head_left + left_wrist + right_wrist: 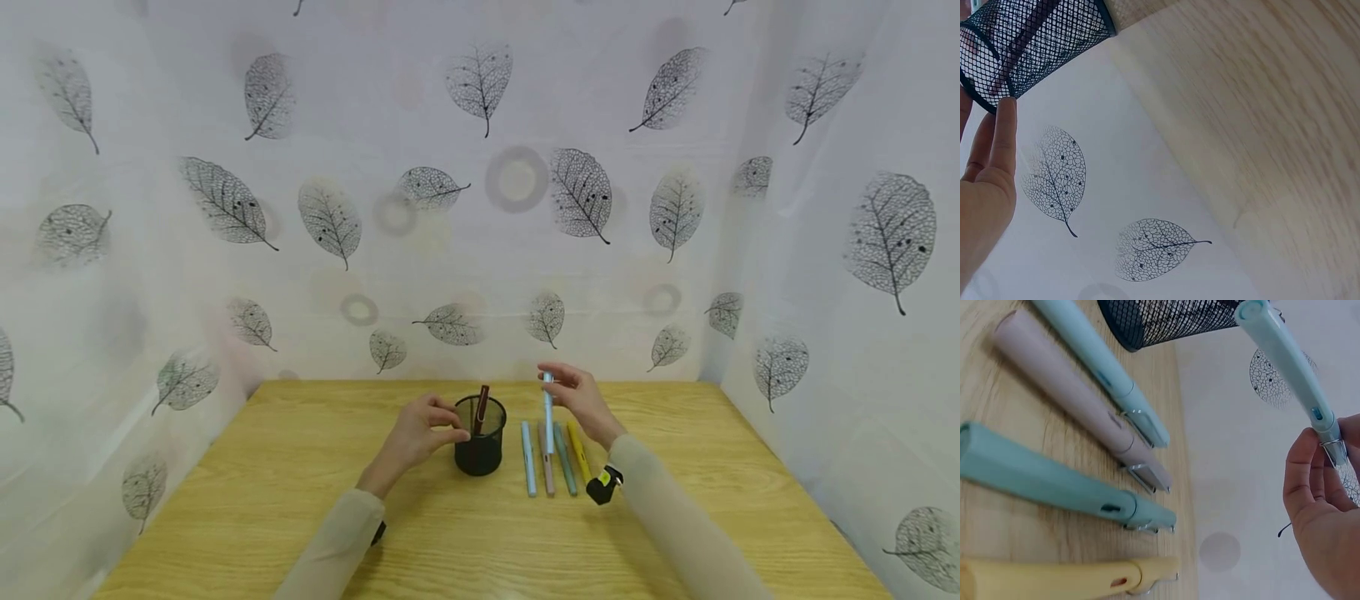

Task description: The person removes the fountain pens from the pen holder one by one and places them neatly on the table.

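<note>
My right hand [587,406] pinches a light blue pen [549,417] near its clip end, holding it nearly upright above the table. In the right wrist view, this pen [1288,365] points its plain end away from the fingers. My left hand [414,435] grips the rim of a black mesh pen holder [478,460] from its left side; the left wrist view shows fingertips at the mesh rim. A dark red pen [481,410] leans inside the holder. Right of it lie another light blue pen [528,460], a pinkish pen [549,479], a green pen [566,462] and a yellow pen [578,450].
The wooden table [480,550] carries everything. A pale curtain [420,100] printed with leaves hangs behind the table and along both sides. Dark wrist-worn devices show on both arms, the right one [602,487] close to the yellow pen.
</note>
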`<act>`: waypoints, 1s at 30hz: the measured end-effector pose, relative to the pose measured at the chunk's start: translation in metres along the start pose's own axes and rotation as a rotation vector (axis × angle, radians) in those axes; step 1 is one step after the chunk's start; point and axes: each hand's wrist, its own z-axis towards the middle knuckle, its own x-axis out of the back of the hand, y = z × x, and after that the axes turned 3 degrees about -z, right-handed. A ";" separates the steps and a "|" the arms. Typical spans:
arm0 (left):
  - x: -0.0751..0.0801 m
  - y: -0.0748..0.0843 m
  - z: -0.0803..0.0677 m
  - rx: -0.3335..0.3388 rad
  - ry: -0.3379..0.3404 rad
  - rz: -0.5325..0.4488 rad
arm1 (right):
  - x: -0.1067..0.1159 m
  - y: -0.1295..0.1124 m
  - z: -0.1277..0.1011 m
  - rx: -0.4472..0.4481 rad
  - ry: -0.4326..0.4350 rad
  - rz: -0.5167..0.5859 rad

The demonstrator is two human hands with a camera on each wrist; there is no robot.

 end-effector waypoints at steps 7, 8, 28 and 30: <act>0.000 0.002 -0.001 0.058 -0.011 -0.039 | 0.011 0.005 -0.004 -0.028 0.017 -0.050; 0.000 0.002 -0.001 0.061 -0.011 -0.043 | 0.012 0.005 -0.004 -0.030 0.020 -0.050; 0.000 0.000 0.001 0.029 -0.018 -0.031 | 0.031 0.020 -0.014 -0.105 -0.045 -0.189; 0.000 0.000 0.001 0.041 -0.020 -0.040 | 0.032 0.020 -0.015 -0.114 -0.059 -0.213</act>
